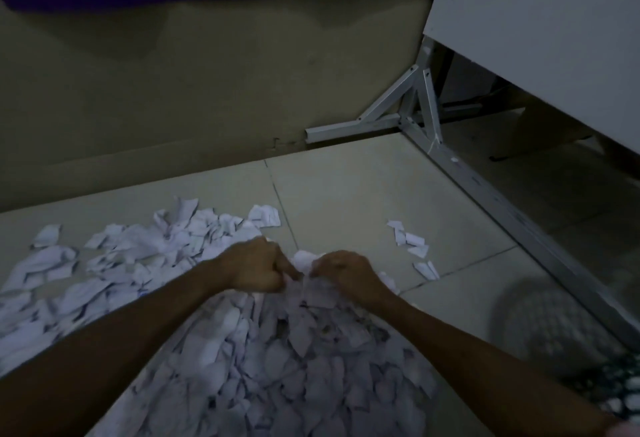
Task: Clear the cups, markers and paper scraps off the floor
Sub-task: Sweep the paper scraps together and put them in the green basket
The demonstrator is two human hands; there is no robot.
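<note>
A big heap of torn white paper scraps (277,360) covers the tiled floor (346,187) in front of me, spreading far to the left. My left hand (256,268) and my right hand (346,275) meet at the far edge of the heap. Both have curled fingers gripping a bunch of scraps (304,261) between them. A few loose scraps (412,242) lie apart to the right. No cups or markers show in this dim view.
A beige wall (207,83) runs along the back. A white table (536,10) with a metal frame (426,117) stands at the right, its base bar crossing the floor. A blurred mesh basket (547,329) sits at lower right.
</note>
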